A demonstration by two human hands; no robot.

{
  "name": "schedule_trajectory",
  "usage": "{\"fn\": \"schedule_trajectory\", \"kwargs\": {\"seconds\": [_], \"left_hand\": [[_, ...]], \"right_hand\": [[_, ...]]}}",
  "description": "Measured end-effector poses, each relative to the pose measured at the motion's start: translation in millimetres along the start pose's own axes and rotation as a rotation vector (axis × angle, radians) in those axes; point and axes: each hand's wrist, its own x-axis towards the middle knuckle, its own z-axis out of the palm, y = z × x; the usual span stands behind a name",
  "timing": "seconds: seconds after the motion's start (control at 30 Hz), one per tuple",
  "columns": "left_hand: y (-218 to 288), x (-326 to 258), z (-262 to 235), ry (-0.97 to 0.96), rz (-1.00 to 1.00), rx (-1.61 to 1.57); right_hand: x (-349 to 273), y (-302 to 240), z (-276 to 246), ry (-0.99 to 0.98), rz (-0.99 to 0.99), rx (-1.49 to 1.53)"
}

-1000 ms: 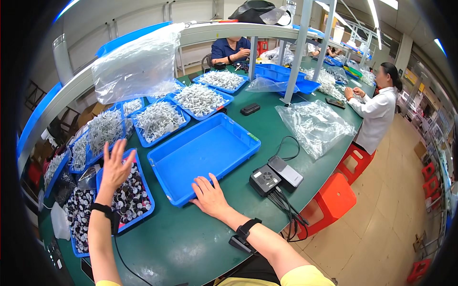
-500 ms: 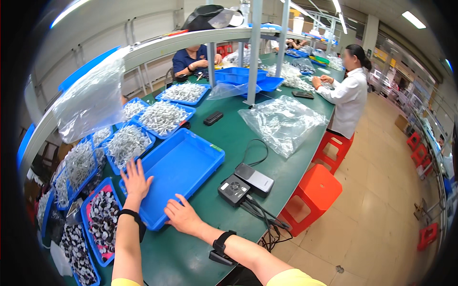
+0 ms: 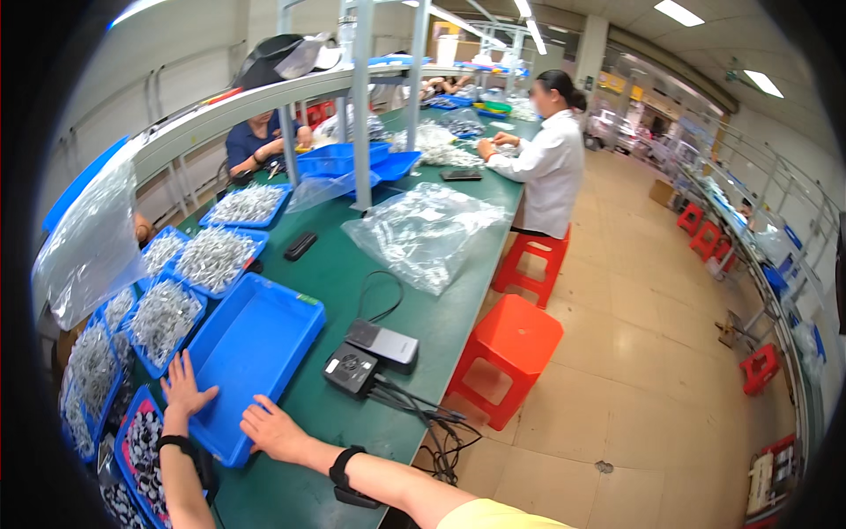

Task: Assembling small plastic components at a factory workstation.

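Observation:
My left hand (image 3: 184, 388) lies flat with fingers spread on the near left corner of an empty blue tray (image 3: 256, 344). My right hand (image 3: 273, 428) rests open on the tray's near rim, where it meets the green table (image 3: 344, 264). Both wrists wear black bands. Neither hand holds anything.
Blue trays of small silver parts (image 3: 189, 260) line the table's left side, with a tray of dark parts (image 3: 141, 450) nearest me. Two black boxes with cables (image 3: 370, 353) lie right of the empty tray. Clear plastic bags (image 3: 423, 229), orange stools (image 3: 511, 339), and seated people working farther along.
The view has swung to the right, toward the aisle. My left hand came down from the tray of dark parts onto the empty blue tray, and my right hand stayed at its near rim.

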Motion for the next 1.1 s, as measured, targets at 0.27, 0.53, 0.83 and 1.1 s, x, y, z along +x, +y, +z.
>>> {"fn": "schedule_trajectory", "kwargs": {"seconds": [0.27, 0.53, 0.83, 1.1], "left_hand": [[-36.7, 7.2, 20.2, 0.069, -0.072, -0.044], [-63.7, 40.0, 56.1, 0.263, -0.081, -0.201], [-58.1, 68.9, 51.0, 0.069, -0.227, -0.164], [-66.5, 65.8, 68.9, 0.212, -0.164, -0.099]], "right_hand": [[-2.4, -3.2, 8.1, 0.054, 0.016, 0.018], [-1.2, 1.7, 17.5, -0.001, 0.049, 0.044], [-2.9, 1.1, 26.4, 0.092, -0.013, -0.146], [-5.0, 2.4, 28.8, 0.114, -0.012, -0.168]]}}
